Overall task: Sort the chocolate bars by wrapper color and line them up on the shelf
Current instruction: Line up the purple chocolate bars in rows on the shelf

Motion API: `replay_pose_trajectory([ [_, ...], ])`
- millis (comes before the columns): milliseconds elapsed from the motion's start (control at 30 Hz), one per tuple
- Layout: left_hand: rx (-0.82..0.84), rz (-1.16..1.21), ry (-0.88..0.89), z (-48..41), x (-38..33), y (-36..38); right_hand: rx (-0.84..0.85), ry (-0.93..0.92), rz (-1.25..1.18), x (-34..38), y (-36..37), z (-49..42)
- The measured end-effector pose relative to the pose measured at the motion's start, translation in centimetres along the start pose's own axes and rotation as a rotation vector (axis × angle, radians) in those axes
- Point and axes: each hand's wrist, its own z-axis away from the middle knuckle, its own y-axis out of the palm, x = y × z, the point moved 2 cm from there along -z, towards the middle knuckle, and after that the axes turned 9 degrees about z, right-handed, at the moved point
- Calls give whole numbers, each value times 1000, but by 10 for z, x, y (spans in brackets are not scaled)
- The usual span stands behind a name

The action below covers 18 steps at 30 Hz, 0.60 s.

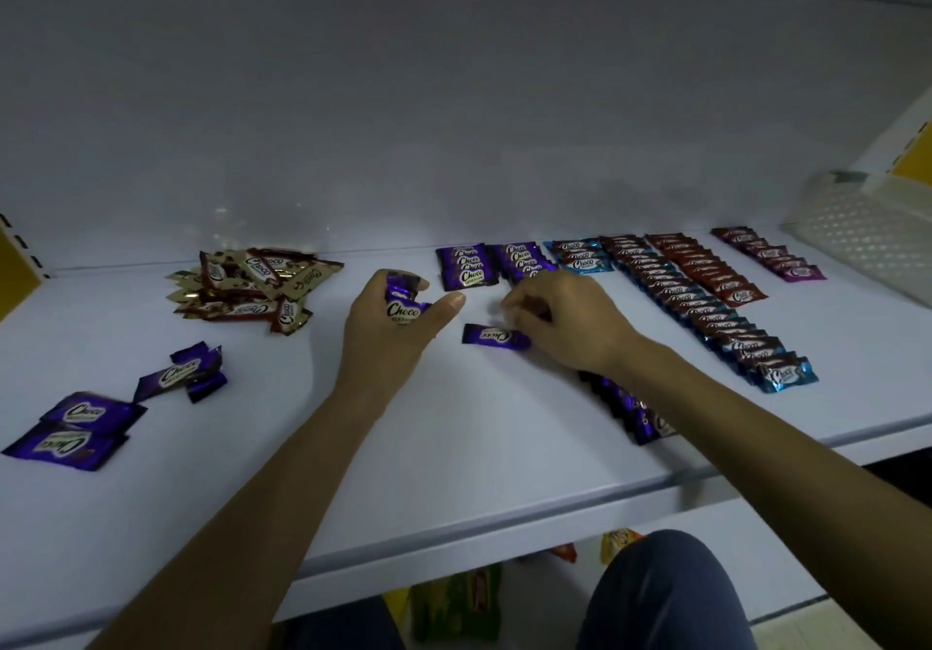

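Note:
My left hand (391,319) grips a small stack of purple Choco bars (402,307) above the white shelf (454,447). My right hand (565,321) pinches a bar at the front end of a purple row (522,261). One loose purple bar (495,335) lies flat just under its fingers. A second purple row (464,266) sits to the left of that one. More purple bars lie loose at the left (181,372) (75,430). A gold and brown pile (247,289) sits at the back left. Blue (706,311), red (706,266) and magenta (771,251) rows run at the right.
A white perforated basket (867,241) stands at the back right. Another purple row (630,407) runs under my right forearm toward the shelf's front edge. Snack packs (454,599) lie below the shelf, beside my knee (665,594).

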Motion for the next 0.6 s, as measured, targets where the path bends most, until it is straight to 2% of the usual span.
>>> replay_pose_trajectory([
  [133,5,-28,4,1,-2,1,160,29,213,0,8,-1],
  [233,0,-26,9,0,-2,1,124,22,152,5,9,0],
  [333,-16,-27,13,-2,1,0,108,98,-86,8,8,-2],
  [533,-19,11,6,-1,1,0,62,335,-848,18,-6,-14],
  [600,-29,10,14,-1,0,-1,52,350,-912,17,-10,-20],
])
